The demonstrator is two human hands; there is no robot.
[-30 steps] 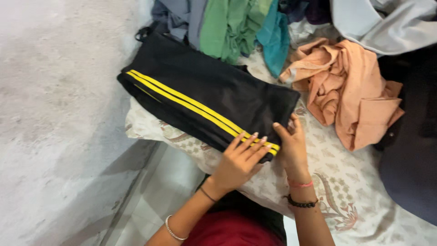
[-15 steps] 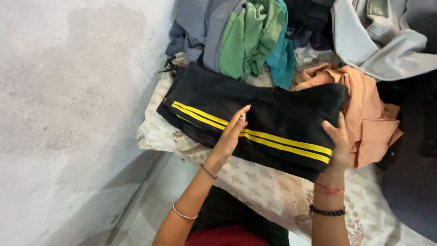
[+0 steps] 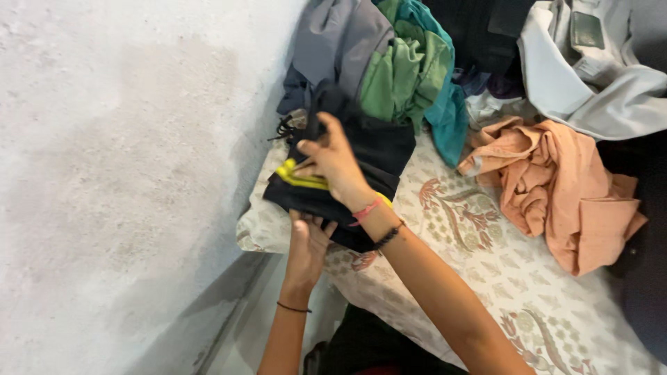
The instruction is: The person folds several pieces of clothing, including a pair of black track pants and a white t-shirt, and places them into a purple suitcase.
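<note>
Black trousers with yellow side stripes (image 3: 379, 156) lie folded over on a patterned bedsheet (image 3: 486, 250), close to the wall. My right hand (image 3: 332, 163) reaches across and presses on top of the fold, fingers gripping the cloth near the yellow stripe. My left hand (image 3: 307, 243) is under the near edge of the bundle, holding it from below.
A grey plaster wall (image 3: 125, 173) runs along the left. Behind the trousers sits a heap of grey (image 3: 340, 42), green (image 3: 399, 73) and teal clothes. A crumpled peach garment (image 3: 563, 187) lies at the right, a pale grey one (image 3: 590, 76) behind it.
The trousers lay stretched out with a hand at each end; now their right end is folded over to the left into a short bundle. My right hand crossed over to the left.
</note>
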